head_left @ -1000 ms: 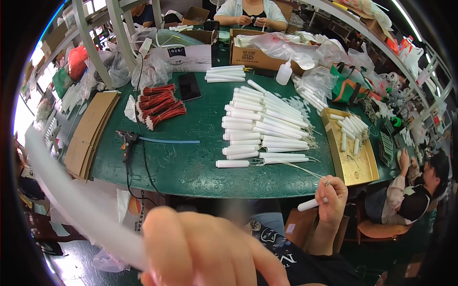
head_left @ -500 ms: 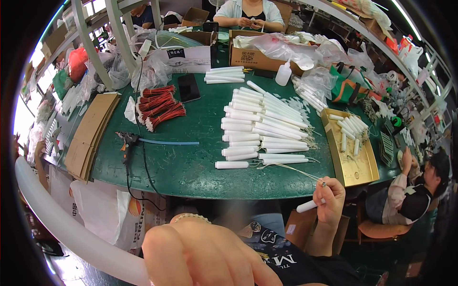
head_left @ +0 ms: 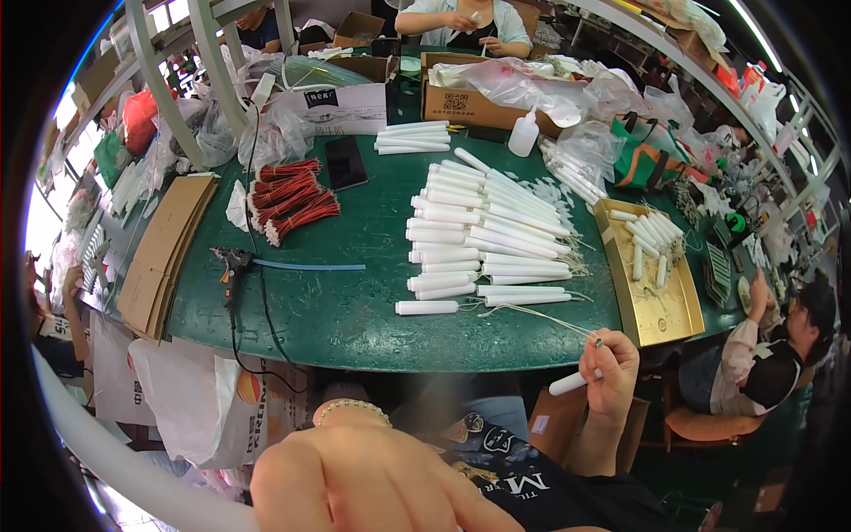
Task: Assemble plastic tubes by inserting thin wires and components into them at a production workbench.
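Note:
My left hand [head_left: 372, 479], with a beaded bracelet at the wrist, looms large at the lower edge; its fingertips run out of the picture. At its left, a blurred pale curved band [head_left: 133, 461] sweeps along the lower rim. My right hand [head_left: 612, 368], off the table's front edge, is closed around a white tube [head_left: 574, 383]. Its thumb and forefinger pinch thin pale wires [head_left: 550, 319] with a small metallic end. The wires stretch left over the table, near a pile of white tubes [head_left: 483, 235] with wire ends and one separate white tube [head_left: 427, 308].
On the green table [head_left: 355, 328] lie a glue gun [head_left: 232, 266] with a blue stick, red wire bundles [head_left: 292, 204], a black phone [head_left: 346, 162], cardboard sheets [head_left: 168, 257], a squeeze bottle [head_left: 524, 135] and a gold box [head_left: 660, 315] of tubes. Co-workers sit opposite and at right.
The pale band has dropped lower, and my left hand has shifted slightly left and down. My right hand keeps its hold. Across the table, a person's hands have moved apart.

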`<state>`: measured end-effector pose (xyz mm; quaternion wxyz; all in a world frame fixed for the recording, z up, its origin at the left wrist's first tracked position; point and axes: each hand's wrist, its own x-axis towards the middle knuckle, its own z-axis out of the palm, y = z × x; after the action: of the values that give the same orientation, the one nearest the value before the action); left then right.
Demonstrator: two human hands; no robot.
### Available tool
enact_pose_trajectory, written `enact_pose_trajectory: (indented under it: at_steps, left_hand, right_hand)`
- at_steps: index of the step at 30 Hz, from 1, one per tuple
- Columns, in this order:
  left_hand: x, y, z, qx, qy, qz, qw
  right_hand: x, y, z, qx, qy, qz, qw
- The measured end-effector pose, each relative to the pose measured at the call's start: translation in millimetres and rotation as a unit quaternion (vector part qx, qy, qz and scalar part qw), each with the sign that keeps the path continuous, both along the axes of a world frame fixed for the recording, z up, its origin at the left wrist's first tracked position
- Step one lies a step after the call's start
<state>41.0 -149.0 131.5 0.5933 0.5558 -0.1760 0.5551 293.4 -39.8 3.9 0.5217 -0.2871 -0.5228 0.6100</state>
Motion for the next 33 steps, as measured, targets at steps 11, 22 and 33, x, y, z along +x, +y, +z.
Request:
enact_pose_trajectory:
  at_steps: [11, 22, 33]
  left_hand:
    - [-2.6, 14.7, -8.2, 0.07, -0.012, -0.02, 0.997]
    - [49.2, 72.3, -99.6, -0.306, 0.141, 0.445, 0.83]
    - [17.4, 82.3, -111.8, -0.394, 0.02, 0.457, 0.797]
  right_hand:
    - [-3.1, 1.9, -0.6, -0.003, -0.021, -0.001, 1.0]
    - [-83.0, 20.1, 49.0, 0.059, -0.086, -0.013, 0.994]
    - [-122.4, 35.9, 66.9, 0.258, -0.267, 0.138, 0.918]
